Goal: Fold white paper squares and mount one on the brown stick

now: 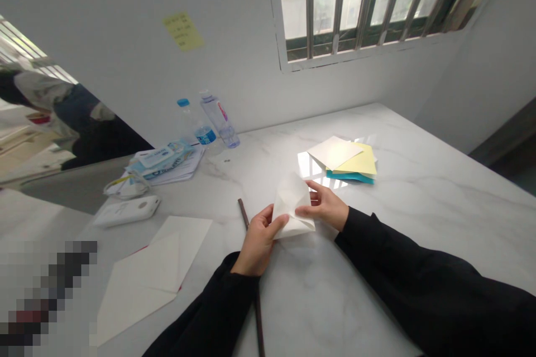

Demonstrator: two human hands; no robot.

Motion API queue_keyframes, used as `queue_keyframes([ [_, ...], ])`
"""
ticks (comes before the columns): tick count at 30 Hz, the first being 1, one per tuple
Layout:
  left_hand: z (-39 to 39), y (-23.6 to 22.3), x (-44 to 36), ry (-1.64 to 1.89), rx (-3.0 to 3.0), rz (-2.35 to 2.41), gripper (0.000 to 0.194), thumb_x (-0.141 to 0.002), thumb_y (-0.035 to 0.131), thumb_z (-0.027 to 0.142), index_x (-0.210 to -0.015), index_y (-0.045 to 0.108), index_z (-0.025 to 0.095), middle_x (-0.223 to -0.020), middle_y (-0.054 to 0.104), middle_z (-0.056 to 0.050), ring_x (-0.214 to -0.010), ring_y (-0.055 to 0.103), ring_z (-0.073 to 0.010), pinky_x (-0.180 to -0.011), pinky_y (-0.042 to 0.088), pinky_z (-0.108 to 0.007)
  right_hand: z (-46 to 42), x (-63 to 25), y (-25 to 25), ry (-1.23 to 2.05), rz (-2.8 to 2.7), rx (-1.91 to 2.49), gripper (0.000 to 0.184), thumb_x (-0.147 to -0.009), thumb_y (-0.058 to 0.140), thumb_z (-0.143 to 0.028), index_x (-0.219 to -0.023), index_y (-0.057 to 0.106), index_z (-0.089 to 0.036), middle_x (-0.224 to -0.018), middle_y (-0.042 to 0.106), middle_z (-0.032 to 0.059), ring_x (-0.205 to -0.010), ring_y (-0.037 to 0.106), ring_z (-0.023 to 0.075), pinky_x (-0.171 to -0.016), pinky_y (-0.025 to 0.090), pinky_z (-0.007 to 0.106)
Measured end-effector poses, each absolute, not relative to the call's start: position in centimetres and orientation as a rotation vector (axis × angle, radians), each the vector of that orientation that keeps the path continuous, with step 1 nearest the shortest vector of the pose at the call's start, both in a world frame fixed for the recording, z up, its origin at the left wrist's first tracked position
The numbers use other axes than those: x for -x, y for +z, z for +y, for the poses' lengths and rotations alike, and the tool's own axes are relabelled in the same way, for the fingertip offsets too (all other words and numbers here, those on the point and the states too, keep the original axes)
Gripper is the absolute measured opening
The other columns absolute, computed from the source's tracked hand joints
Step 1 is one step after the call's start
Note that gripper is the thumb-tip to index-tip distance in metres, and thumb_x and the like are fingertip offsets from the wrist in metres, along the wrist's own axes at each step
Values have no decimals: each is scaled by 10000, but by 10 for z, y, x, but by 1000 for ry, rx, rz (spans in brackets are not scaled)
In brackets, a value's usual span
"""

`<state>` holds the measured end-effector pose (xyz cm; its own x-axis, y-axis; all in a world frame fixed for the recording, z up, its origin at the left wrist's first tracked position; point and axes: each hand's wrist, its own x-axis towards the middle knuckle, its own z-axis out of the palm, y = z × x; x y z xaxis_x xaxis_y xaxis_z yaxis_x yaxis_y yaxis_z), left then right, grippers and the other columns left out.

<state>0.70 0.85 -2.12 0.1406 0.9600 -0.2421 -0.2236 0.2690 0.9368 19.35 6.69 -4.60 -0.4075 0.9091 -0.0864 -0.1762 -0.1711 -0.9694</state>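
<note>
Glossy, smooth tabletop, white with grey marble veining. Toward its far-right corner: flat paper stack, cream over yellow over teal, edges misaligned. By its far edge: clear plastic bottles. Slim dark brown rod, running under the left forearm.

Mid-tabletop, well in from the far edge: folded paper, matte white, envelope-shaped, rounded-point flap up, creases across the lower front. Left hand pinching its lower-left corner, right hand pinching its right side, both thumbs in front. Can't tell whether touching the tabletop.
</note>
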Motion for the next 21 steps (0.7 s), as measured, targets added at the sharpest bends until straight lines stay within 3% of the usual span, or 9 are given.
queue_keyframes([
  [9,8,-22,-7,1041,-912,1056,485,-783,817,364,-1198,695,144,-1061,777,-107,-860,734,-243,-733,548,-290,65,-195,-47,1757,-1305,865,656,-623,879,-248,-1227,636,-173,-1030,766,76,-914,723,227,-810,567,349],
  [15,9,-26,-6,1052,-1030,1127,463,-798,806,376,-1184,703,143,-1099,766,-111,-908,727,-252,-767,549,-302,61,-192,-48,1813,-1319,870,457,-633,847,-220,-1056,695,-133,-932,760,54,-820,702,199,-783,526,326],
  [21,9,-25,-7,1070,-1068,1156,444,-780,813,386,-1137,708,145,-1087,769,-111,-954,723,-267,-798,548,-312,60,-188,-49,1783,-1330,884,523,-649,836,-250,-1126,646,-150,-979,743,65,-844,705,212,-795,547,352],
])
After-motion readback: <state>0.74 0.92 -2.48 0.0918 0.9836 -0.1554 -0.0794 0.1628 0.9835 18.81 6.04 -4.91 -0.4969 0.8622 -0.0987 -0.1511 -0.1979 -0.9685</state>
